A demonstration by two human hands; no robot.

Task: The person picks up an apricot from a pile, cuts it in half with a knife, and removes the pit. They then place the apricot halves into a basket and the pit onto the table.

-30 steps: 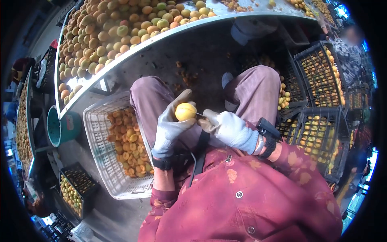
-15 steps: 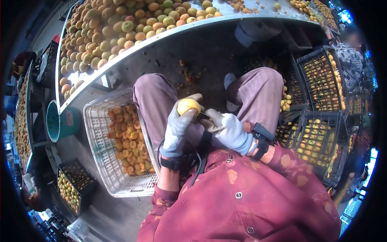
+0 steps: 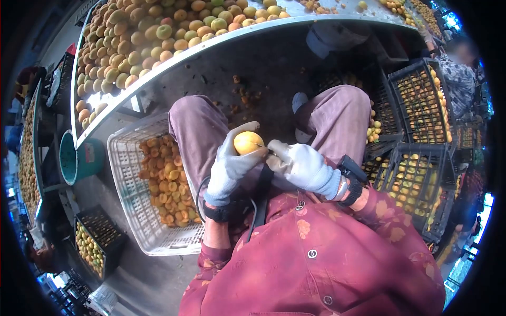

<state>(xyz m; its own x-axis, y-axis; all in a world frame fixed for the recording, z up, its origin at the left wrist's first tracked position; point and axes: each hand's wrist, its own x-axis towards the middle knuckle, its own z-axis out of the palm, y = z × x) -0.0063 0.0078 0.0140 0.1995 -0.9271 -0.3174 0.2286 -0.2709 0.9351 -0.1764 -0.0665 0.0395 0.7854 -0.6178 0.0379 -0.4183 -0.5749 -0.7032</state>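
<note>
A yellow-orange fruit (image 3: 248,142) is held between the thumb and fingers of my left hand (image 3: 230,167), which wears a pale glove. A dark line shows on the fruit's right side. Close to that side is my gloved right hand (image 3: 301,166), its fingers bent together; whatever they pinch is too small to make out. Both hands are above my lap, between my knees. Left of my leg stands a white plastic basket (image 3: 125,183) with halved orange fruit (image 3: 167,181) inside.
A metal-edged table (image 3: 197,48) bearing many whole fruits spans the top. Black crates of fruit (image 3: 414,184) stand at the right, a teal bucket (image 3: 87,158) and another black crate (image 3: 99,239) at the left. A person (image 3: 456,79) is at the far right.
My right hand has shifted slightly right and turned at the wrist. In my left hand the fruit is a little farther right, with more of its surface showing and a dark line now visible.
</note>
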